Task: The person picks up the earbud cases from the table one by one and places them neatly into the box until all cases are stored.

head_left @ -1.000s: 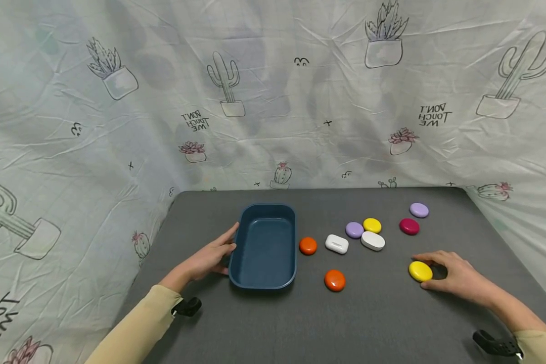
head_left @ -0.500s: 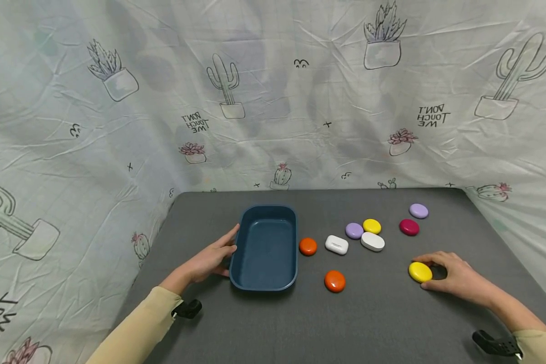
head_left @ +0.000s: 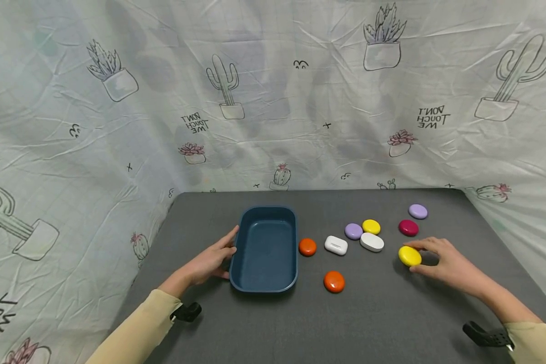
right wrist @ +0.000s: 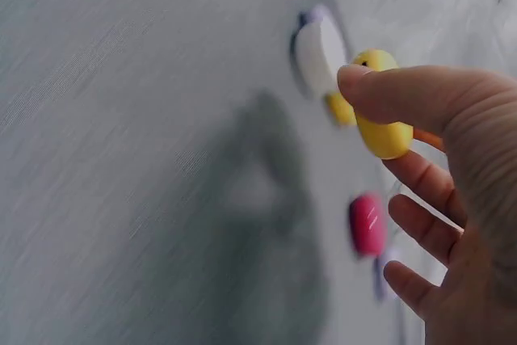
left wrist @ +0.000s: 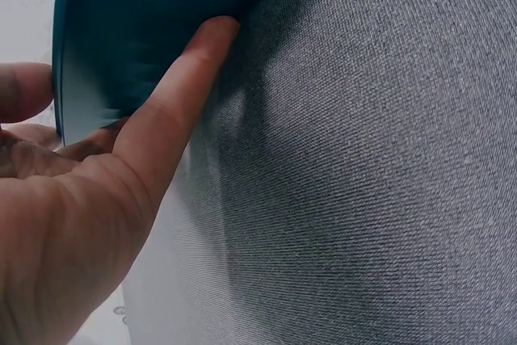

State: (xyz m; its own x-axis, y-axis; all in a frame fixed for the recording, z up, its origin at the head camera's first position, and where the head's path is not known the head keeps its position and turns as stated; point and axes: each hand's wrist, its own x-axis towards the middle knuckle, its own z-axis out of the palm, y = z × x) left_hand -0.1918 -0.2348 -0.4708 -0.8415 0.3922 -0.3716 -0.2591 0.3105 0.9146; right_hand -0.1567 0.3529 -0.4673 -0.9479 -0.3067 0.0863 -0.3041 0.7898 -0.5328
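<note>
My right hand [head_left: 448, 265] pinches a glossy yellow pebble-shaped disc [head_left: 410, 256] between thumb and fingers. The disc hangs above the table, its shadow falling below it; the right wrist view shows a small dark spot on the yellow disc [right wrist: 386, 136] beside the thumb, with the other fingers spread. At the left, a deep blue rectangular tray [head_left: 265, 292] stands with nothing inside. My left hand [head_left: 209, 260] rests against its left outer wall with fairly straight fingers. In the left wrist view the thumb [left wrist: 174, 94] lies along the outside of the blue tray [left wrist: 153, 14].
Right of the tray lie two orange discs [head_left: 307, 246], a white oblong piece [head_left: 336, 245] and a white oval [head_left: 372, 242] beside a purple [head_left: 353, 231] and a yellow disc [head_left: 371, 227]. A crimson disc [head_left: 408, 228] and another purple disc [head_left: 418, 211] sit farther back right. Patterned cloth [head_left: 273, 101] hangs behind.
My right hand has raised the yellow disc off the table and moved it slightly left and away from me. The left hand and tray stay put.
</note>
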